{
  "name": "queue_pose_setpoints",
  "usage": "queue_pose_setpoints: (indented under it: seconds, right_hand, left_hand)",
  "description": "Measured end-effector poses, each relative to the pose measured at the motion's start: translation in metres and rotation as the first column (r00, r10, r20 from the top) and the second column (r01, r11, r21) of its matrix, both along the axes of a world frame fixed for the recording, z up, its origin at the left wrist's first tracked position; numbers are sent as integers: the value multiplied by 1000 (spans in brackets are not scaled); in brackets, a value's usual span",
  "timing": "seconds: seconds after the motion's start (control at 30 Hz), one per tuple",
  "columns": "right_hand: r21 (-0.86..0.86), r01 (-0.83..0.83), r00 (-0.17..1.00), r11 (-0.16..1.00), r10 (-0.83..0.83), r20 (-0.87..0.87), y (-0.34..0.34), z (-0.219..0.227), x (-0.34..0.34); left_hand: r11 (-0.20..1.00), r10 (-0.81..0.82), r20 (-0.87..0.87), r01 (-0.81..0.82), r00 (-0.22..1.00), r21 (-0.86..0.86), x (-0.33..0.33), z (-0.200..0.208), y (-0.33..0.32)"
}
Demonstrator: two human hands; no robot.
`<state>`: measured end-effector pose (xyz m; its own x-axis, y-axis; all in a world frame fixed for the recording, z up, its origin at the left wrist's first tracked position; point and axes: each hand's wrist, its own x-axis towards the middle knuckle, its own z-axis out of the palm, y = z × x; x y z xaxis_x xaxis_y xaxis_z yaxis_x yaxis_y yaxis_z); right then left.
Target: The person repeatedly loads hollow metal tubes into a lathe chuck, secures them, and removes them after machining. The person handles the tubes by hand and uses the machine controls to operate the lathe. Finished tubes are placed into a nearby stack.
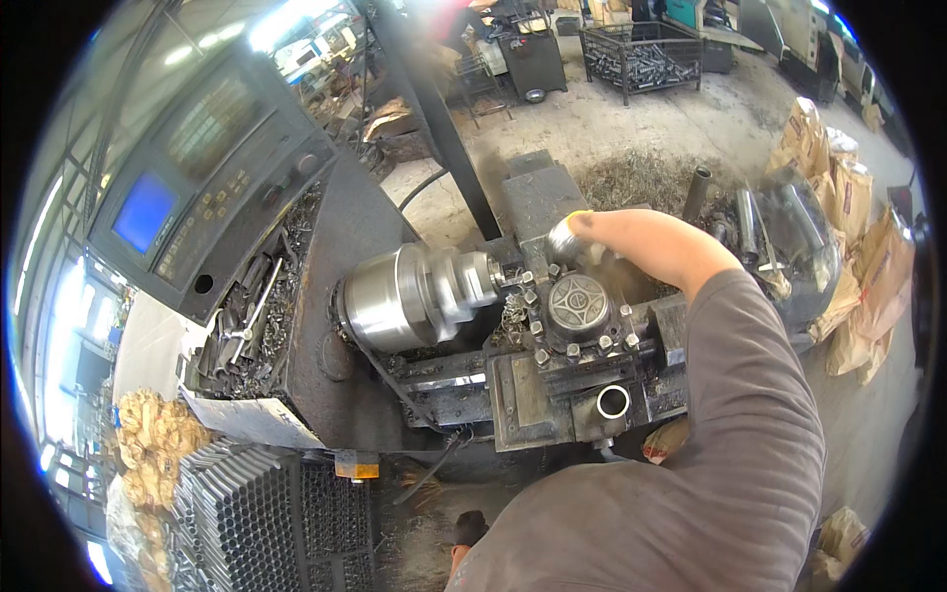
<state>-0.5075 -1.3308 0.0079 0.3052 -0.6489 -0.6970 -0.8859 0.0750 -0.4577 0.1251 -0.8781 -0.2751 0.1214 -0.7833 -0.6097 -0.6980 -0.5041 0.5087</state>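
My right arm stretches across the lathe, and my right hand, in a pale glove with a yellow cuff, is just behind the turret tool post. Its fingers are too hidden and blurred to show what they hold, if anything. The tool post has a round cap with a star pattern and several square-headed bolts. To its left is the shiny stepped chuck. Low in the view, close to my body, a dark-covered end of an arm, seemingly my left hand, hangs in front of the machine; its fingers cannot be made out.
A control panel with a blue screen stands at left, above a tray of tools and metal chips. Stacked steel tubes sit at lower left. Tubes and paper sacks are at right. A wire bin of metal parts stands far back.
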Motion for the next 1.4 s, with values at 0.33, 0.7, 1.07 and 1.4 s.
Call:
queue_pose_setpoints:
  seconds: [0.33, 0.7, 1.07, 1.4]
  right_hand:
    - [-858, 52, 877, 511, -434, -206, -10, 61, -61]
    - [-291, -232, 969, 928, 247, 14, 6, 52, 94]
    - [-7, -450, 893, 893, 450, 7, -11, 70, 48]
    - [-659, 174, 955, 731, -289, -68, 152, 101, -47]
  left_hand:
    - [992, 26, 126, -41, 992, 121, 9, -31, 68]
    - [757, -93, 244, 228, 965, -612, -125, 179, -111]
    - [-84, -162, 863, 865, 478, -495, -337, 348, -330]
    - [35, -321, 847, 899, 424, -437, -277, 400, -326]
